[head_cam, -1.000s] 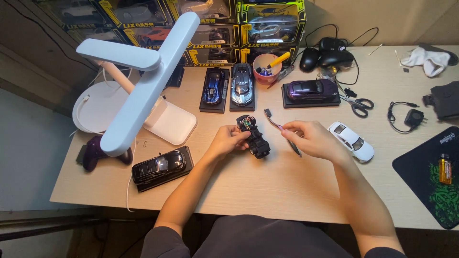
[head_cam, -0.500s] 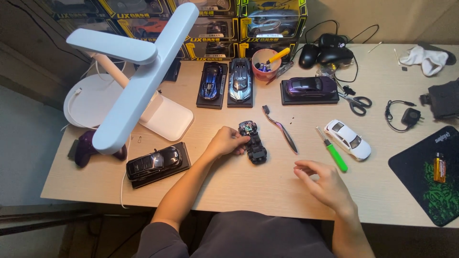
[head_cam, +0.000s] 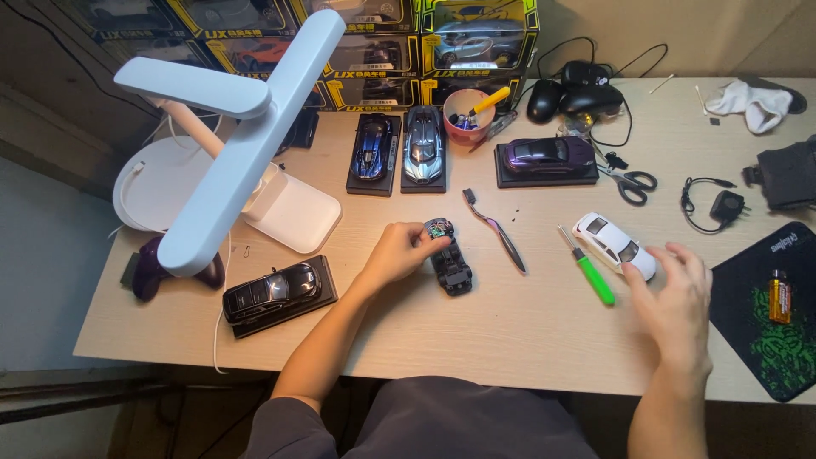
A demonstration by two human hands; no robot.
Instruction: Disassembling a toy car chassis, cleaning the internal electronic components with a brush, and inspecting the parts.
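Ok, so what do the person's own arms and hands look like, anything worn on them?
Both forearms are bare to the elbow, with no sleeve showing. The left hand and right hand have no gloves, and no rings, watch or wristband are visible. Dark grey cloth shows at the lap below.

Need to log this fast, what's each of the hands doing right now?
Left hand: closed on the black car chassis, resting on the table.
Right hand: open, empty, fingers at the white car.
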